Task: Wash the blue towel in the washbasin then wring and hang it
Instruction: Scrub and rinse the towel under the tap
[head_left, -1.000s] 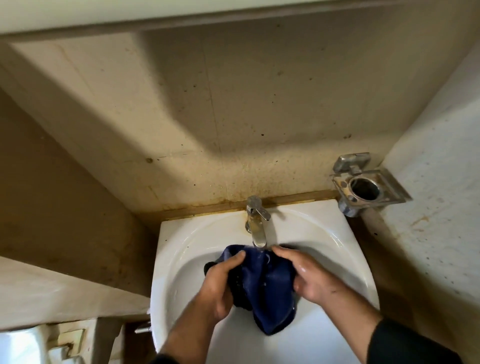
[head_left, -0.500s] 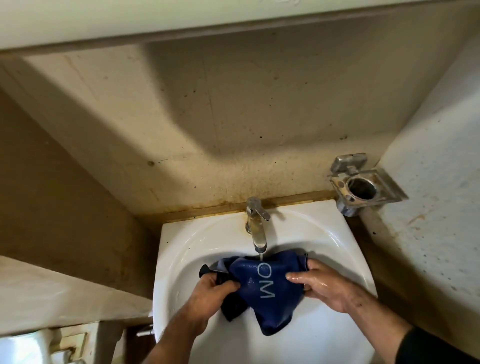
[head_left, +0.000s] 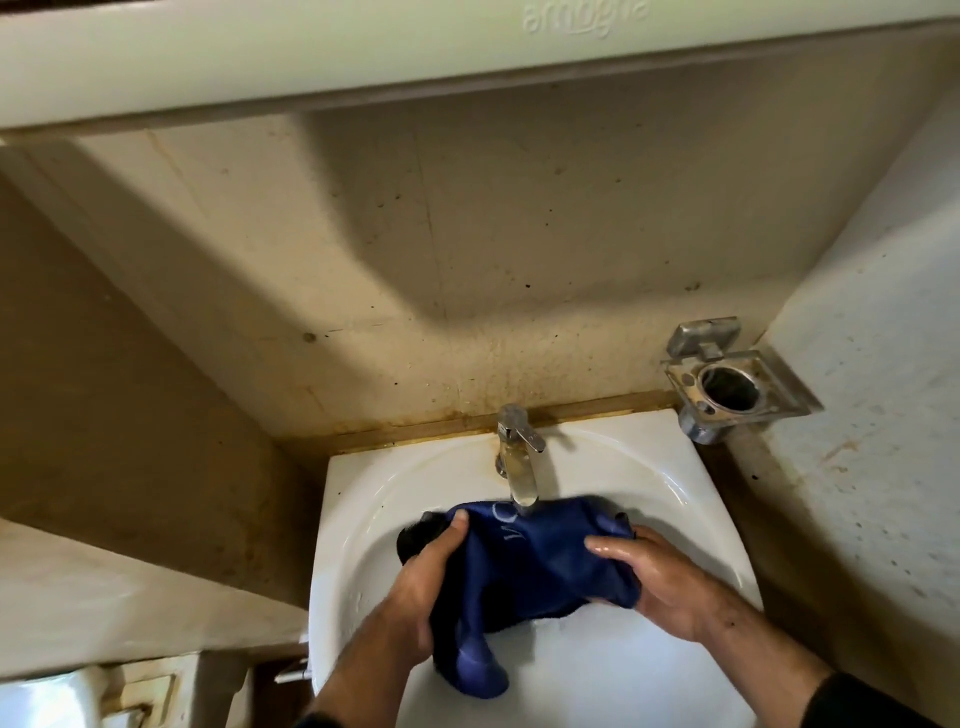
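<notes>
Blue and wet, the towel (head_left: 540, 561) is stretched between two hands inside the white washbasin (head_left: 691, 499), just under the spout of the tap (head_left: 519, 462). The left hand (head_left: 421, 587) grips the left part of the cloth, the fingers curled round a bunch of it and the thumb lying on top. The right hand (head_left: 665, 582) holds the right part, the thumb pressed flat on the upper side and the other fingers closed under the fabric; this hand looks wet and shiny. A loose end of the towel hangs down near the left wrist, and pale letters show on the cloth close to the tap. The basin is smooth glazed ceramic with a round bowl. The tap is chrome, with a dull stained body. On the right, far side, a square metal holder (head_left: 737, 387) with a round opening is fixed to the wall (head_left: 467, 260). The wall is beige, spotted and stained, with a brown line of dirt along the far edge of the basin.
</notes>
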